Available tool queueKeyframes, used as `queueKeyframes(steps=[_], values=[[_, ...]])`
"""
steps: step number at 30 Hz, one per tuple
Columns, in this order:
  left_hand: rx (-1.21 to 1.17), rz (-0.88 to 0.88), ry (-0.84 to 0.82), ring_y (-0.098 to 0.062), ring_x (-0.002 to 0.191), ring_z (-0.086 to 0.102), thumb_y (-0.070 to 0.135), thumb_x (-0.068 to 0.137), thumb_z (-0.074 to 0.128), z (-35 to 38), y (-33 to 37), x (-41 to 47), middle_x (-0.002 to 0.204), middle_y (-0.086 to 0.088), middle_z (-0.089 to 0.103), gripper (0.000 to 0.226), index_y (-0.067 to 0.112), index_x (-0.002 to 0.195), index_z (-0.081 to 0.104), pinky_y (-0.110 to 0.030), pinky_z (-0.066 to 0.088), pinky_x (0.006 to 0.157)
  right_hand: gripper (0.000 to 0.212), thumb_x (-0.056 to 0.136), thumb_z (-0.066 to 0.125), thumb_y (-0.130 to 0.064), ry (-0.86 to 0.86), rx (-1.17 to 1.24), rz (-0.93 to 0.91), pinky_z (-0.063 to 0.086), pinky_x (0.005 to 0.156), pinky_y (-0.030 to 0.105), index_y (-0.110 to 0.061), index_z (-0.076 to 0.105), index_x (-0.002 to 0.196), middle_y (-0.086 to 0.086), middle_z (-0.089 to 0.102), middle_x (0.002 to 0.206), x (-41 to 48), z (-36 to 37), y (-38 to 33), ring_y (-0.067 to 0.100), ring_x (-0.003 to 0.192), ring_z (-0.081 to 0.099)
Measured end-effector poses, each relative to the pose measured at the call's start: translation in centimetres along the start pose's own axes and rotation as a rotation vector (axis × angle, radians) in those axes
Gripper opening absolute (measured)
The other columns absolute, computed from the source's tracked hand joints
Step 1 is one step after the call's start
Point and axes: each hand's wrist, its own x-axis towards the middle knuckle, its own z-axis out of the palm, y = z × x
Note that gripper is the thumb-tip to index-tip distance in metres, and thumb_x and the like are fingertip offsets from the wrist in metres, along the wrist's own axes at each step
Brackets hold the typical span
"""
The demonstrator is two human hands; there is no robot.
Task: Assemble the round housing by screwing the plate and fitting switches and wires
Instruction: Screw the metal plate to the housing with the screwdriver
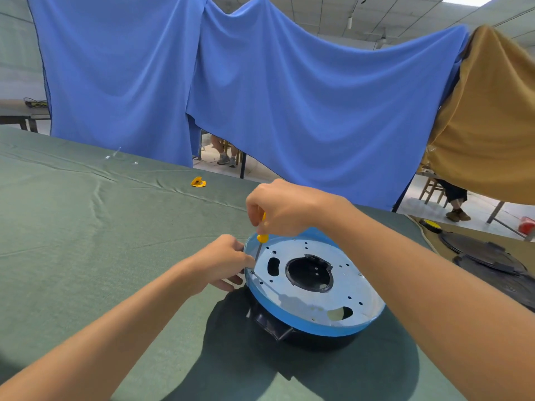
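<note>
The round housing (292,319), blue-rimmed over a black base, sits on the green table cloth in front of me. A silvery metal plate (307,302) with a big round hole and several small holes lies on top of it. My right hand (285,208) grips the yellow handle of a screwdriver (262,237), held upright with its tip at a screw on the plate's left edge. My left hand (223,260) holds the housing's left rim, with its fingertips beside the screwdriver shaft.
A small yellow part (198,182) lies on the green cloth (86,227) farther back. Black round discs (483,253) rest on a brown cloth at the right. Blue and tan drapes hang behind the table. A person's legs show beyond the drapes.
</note>
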Motion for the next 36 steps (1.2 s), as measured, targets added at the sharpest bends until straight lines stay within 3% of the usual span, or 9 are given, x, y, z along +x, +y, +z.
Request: queueKeyframes(steps=[4,7,11,14,17,21,25,31,36], values=[[-0.116,0.002,-0.084,-0.026,0.081,0.075,0.013,0.093,0.055,-1.7,0.3,-0.2,0.100,-0.017,0.074,0.020,0.008,0.102,0.072,-0.031,0.060,0.064,0.016,0.087,0.065,-0.009,-0.006,-0.029,-0.037,0.031,0.035,0.013,-0.020,0.064,0.075,-0.007,0.053,0.060,-0.4,-0.1,-0.2,0.001,0.046,0.052],[-0.196,-0.001,-0.132,-0.031,0.086,0.074,0.009,0.098,0.054,-1.9,0.0,-0.4,0.101,-0.020,0.074,0.019,0.002,0.108,0.069,-0.036,0.060,0.070,0.016,0.088,0.065,-0.012,-0.016,-0.078,-0.046,0.030,0.036,0.016,-0.022,0.061,0.076,-0.007,0.050,0.062,-0.3,-0.2,-0.7,0.002,0.051,0.047],[-0.224,0.014,-0.153,-0.031,0.085,0.073,0.008,0.101,0.052,-1.4,-0.3,-0.3,0.106,-0.021,0.073,0.022,-0.001,0.110,0.069,-0.036,0.060,0.076,0.020,0.085,0.062,-0.007,-0.012,-0.117,-0.015,0.036,0.044,0.022,-0.015,0.051,0.070,0.001,0.054,0.067,0.7,0.1,-1.6,0.021,0.067,0.058],[-0.228,0.019,-0.145,-0.029,0.086,0.073,0.010,0.102,0.051,-1.3,-0.2,-0.5,0.103,-0.019,0.074,0.022,0.001,0.110,0.069,-0.038,0.060,0.080,0.024,0.080,0.056,-0.001,-0.028,-0.040,0.132,0.034,0.034,0.014,-0.010,0.058,0.058,0.002,0.063,0.053,1.2,0.4,-1.3,0.017,0.054,0.058],[-0.201,0.014,-0.113,-0.028,0.086,0.074,0.010,0.102,0.051,-1.2,0.0,-0.5,0.102,-0.016,0.074,0.021,0.002,0.111,0.068,-0.037,0.061,0.077,0.028,0.085,0.051,-0.003,-0.065,0.071,0.239,0.042,0.040,0.013,-0.004,0.069,0.064,0.004,0.071,0.059,0.7,0.6,-0.6,0.013,0.046,0.056],[-0.185,0.009,-0.095,-0.031,0.091,0.073,0.011,0.101,0.052,-1.1,-0.1,-0.4,0.105,-0.018,0.073,0.020,0.002,0.112,0.067,-0.036,0.062,0.074,0.027,0.094,0.058,-0.020,-0.095,0.160,0.216,0.039,0.037,0.012,-0.006,0.060,0.071,0.001,0.064,0.054,-0.2,0.3,-0.6,0.006,0.035,0.054],[-0.225,0.028,-0.108,-0.029,0.088,0.074,0.014,0.101,0.053,-1.2,-0.6,-0.5,0.105,-0.018,0.074,0.021,0.005,0.111,0.069,-0.037,0.061,0.078,0.012,0.087,0.064,-0.009,-0.167,-0.005,0.062,0.040,0.037,0.013,-0.008,0.068,0.098,-0.004,0.064,0.067,-0.7,-1.0,-1.5,0.006,0.053,0.057],[-0.228,0.029,-0.101,-0.030,0.089,0.073,0.014,0.101,0.054,-1.1,-0.5,-0.6,0.107,-0.017,0.073,0.022,0.004,0.114,0.068,-0.039,0.060,0.083,0.016,0.089,0.058,-0.004,-0.114,-0.008,-0.013,0.047,0.044,0.011,-0.008,0.074,0.087,-0.005,0.066,0.059,-0.6,-1.0,-1.5,0.007,0.060,0.070],[-0.212,0.027,-0.080,-0.033,0.095,0.072,0.013,0.101,0.053,-0.9,-0.2,-0.7,0.110,-0.018,0.071,0.022,0.001,0.114,0.067,-0.040,0.060,0.084,0.021,0.089,0.057,-0.010,-0.098,-0.048,0.060,0.044,0.048,0.026,-0.007,0.064,0.069,-0.010,0.066,0.053,-0.2,-0.2,-1.6,0.012,0.067,0.059]])
